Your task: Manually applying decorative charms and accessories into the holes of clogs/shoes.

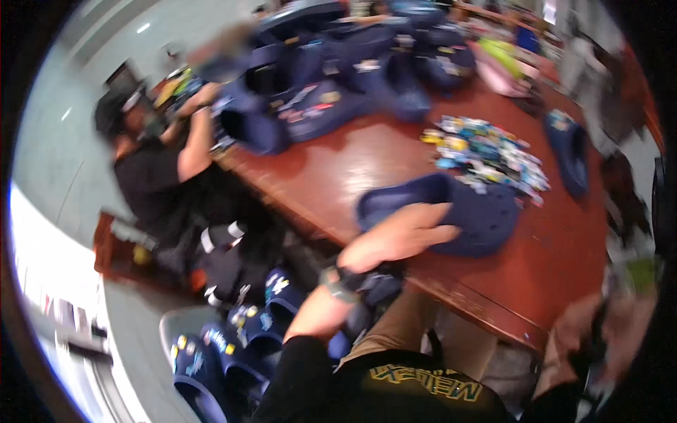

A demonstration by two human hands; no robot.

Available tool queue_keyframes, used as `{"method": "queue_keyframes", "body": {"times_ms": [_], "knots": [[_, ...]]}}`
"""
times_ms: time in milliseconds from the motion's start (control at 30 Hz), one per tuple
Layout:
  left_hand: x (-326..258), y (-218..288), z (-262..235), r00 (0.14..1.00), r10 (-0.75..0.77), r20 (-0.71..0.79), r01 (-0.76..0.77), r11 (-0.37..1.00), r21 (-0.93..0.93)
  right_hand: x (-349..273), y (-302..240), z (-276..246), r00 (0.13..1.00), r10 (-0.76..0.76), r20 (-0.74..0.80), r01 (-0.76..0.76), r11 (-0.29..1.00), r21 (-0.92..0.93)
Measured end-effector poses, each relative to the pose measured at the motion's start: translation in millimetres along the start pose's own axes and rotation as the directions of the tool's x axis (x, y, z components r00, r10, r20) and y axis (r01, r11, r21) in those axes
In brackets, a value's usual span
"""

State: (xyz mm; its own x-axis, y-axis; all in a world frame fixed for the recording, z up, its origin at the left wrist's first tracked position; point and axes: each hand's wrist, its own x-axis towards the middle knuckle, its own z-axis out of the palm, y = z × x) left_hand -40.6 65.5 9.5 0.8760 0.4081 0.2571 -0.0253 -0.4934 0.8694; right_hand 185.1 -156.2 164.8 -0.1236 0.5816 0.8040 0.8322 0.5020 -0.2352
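Note:
A navy blue foam clog (486, 222) with holes in its toe lies on the reddish-brown table, heel end toward the left. My left hand (405, 236), with a dark watch on the wrist, is laid across its near side and grips it by the edge of the foot opening. The thumb is hidden. Just beyond the toe is a loose heap of small colourful shoe charms (486, 155). At the lower right, past a black sleeve, a blurred shape looks like my right arm (582, 328); its fingers cannot be made out.
Many navy clogs, some with charms, crowd the far side of the table (352, 158). A single clog (568, 151) lies near the right edge. Decorated clogs (194, 366) stand at the lower left. A person in black (162, 162) works at the left. Pink and green items (504, 67) lie far right.

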Motion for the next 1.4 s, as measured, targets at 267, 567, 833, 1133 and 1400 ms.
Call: {"method": "queue_keyframes", "body": {"times_ms": [267,567,833,1133,1400], "knots": [[-6,18,13,0.986,-0.157,0.048,0.162,0.982,-0.103,-7,148,154,0.864,0.019,0.503,-0.185,0.942,0.282],[-11,7,9,0.954,-0.301,-0.022,0.297,0.949,-0.102,-29,139,173,0.728,0.111,0.677,-0.408,0.864,0.297],[-4,23,7,0.932,-0.362,0.002,0.361,0.929,-0.081,-35,145,178,0.832,0.211,0.513,-0.341,0.924,0.171],[-4,21,8,0.927,-0.374,0.004,0.369,0.913,-0.172,-30,147,194,0.817,0.253,0.519,-0.419,0.878,0.233],[-5,23,10,0.922,-0.386,0.015,0.380,0.901,-0.209,-28,122,196,0.862,0.137,0.488,-0.263,0.944,0.198]]}}
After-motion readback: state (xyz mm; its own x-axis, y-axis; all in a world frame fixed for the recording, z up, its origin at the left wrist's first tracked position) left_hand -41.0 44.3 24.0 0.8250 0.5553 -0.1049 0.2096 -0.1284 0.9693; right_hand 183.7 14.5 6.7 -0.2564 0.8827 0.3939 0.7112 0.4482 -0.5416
